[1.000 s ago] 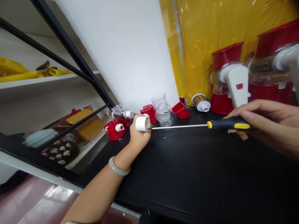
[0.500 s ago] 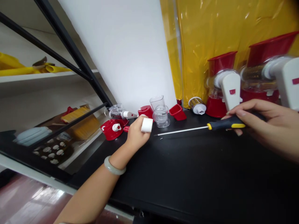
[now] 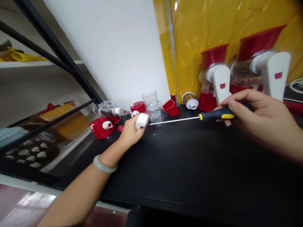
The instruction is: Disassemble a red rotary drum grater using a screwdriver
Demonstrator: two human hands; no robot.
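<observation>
My left hand (image 3: 131,131), with a pale bangle (image 3: 104,166) at the wrist, is closed on a white plastic part (image 3: 142,121). Its fingers hide the rest of that part. My right hand (image 3: 258,116) grips the dark blue and yellow handle of a screwdriver (image 3: 216,114). The long shaft points left, and its tip is at the right edge of the white part; whether it touches cannot be told. A small metal piece (image 3: 154,134) lies on the black table (image 3: 189,176) below the shaft.
Behind my hands are a red base (image 3: 100,127), a clear housing (image 3: 153,108), a red hopper (image 3: 171,107) and a grating drum (image 3: 190,101). Two red and white graters (image 3: 221,81) stand at the right by yellow sheeting. A black-framed shelf (image 3: 59,64) is at left.
The view has shifted, so the scene sits further left. The white part has tilted in my left hand, and the screwdriver tip has come up to its edge.
</observation>
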